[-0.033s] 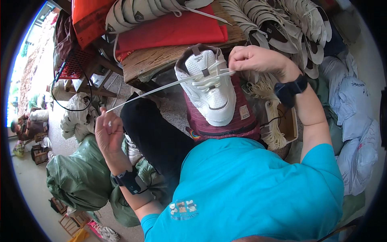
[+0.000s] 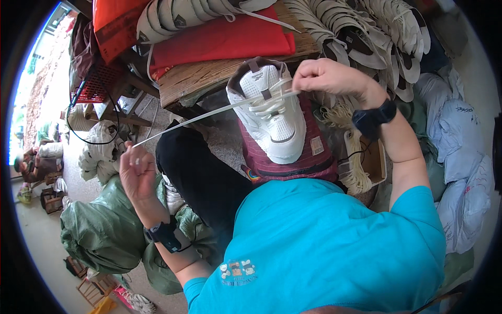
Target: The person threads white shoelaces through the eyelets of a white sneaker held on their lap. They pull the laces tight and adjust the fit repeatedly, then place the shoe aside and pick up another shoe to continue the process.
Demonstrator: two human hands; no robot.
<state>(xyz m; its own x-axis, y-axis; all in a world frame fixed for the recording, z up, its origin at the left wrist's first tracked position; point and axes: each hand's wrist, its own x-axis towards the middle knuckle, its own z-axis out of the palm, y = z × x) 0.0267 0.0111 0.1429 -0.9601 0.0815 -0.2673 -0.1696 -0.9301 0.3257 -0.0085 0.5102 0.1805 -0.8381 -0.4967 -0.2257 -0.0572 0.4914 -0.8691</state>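
Observation:
A white sneaker (image 2: pixel 285 131) with a dark brown collar rests toe toward me on a maroon striped cloth (image 2: pixel 314 167) over my lap. Its pale shoelace (image 2: pixel 201 117) crosses the tongue and stretches taut to the left. At the far left end of that lace, my left hand (image 2: pixel 138 170) is closed on it, fingers curled. My right hand (image 2: pixel 329 77) pinches the lace close to the sneaker's right-hand eyelets; its fingertips partly hide the grip. Lower down on the shoe, several lace rows are threaded.
Ahead stands a wooden table (image 2: pixel 193 86) with a red cloth (image 2: pixel 225 42) and a row of shoe uppers (image 2: pixel 183 18). More uppers (image 2: pixel 361 36) are piled right. Bundled laces (image 2: pixel 355 167) lie by a box. Green sacks (image 2: pixel 102 225) stand left, white sacks (image 2: pixel 460 141) right.
My left hand has shifted slightly left with its lace end, and my right hand has moved a little left toward the shoe. The sneaker stays put.

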